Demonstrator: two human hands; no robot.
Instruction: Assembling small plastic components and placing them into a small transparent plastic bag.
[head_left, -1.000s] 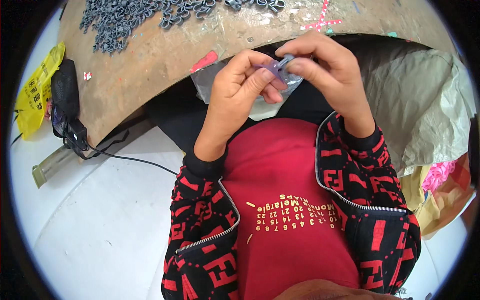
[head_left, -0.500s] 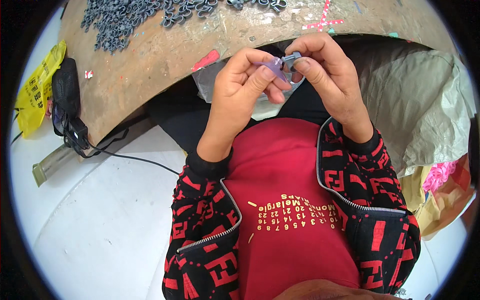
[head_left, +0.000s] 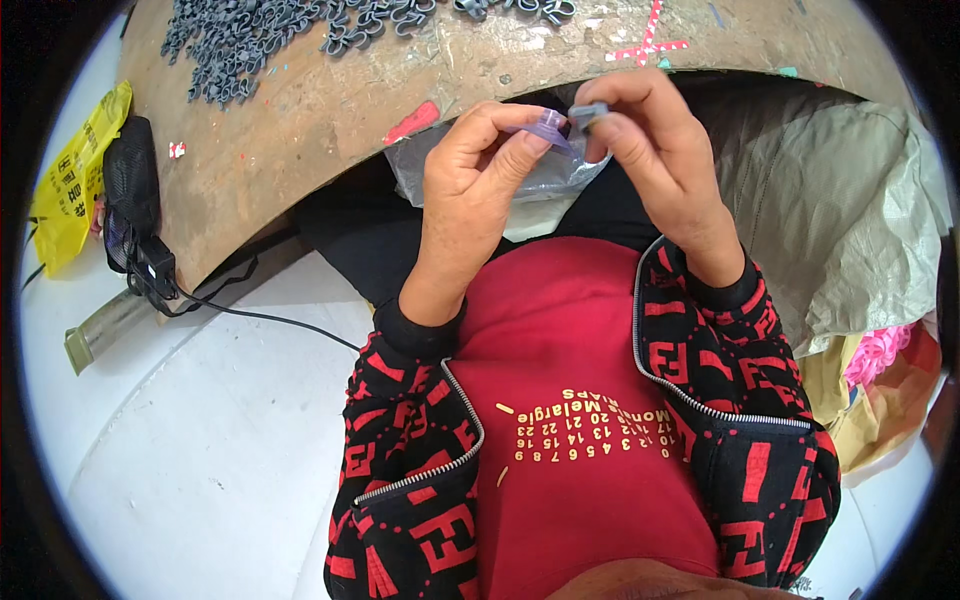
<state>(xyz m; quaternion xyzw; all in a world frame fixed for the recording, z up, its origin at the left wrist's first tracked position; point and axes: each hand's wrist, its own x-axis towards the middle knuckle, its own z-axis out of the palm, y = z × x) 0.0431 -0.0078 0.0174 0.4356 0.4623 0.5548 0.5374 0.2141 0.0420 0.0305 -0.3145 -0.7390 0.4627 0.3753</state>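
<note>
My left hand (head_left: 470, 190) pinches a small clear purple plastic cup-shaped part (head_left: 549, 128) between thumb and fingertips. My right hand (head_left: 655, 150) holds a small grey clip piece (head_left: 588, 115) against the purple part. Both hands meet above my lap, just in front of the edge of the brown worktable (head_left: 330, 110). A clear plastic bag (head_left: 420, 165) lies in my lap beneath the hands. A pile of the same grey clips (head_left: 250, 35) is spread on the table at the far left and top.
A yellow bag (head_left: 70, 185) and a black pouch with a cable (head_left: 135, 215) hang at the table's left end. A large grey-green sack (head_left: 850, 210) sits at my right, with pink and orange material (head_left: 880, 355) below it. The floor (head_left: 180, 430) is white.
Both hands have risen slightly toward the table edge. The grey piece and the purple part stay pressed together between the fingertips.
</note>
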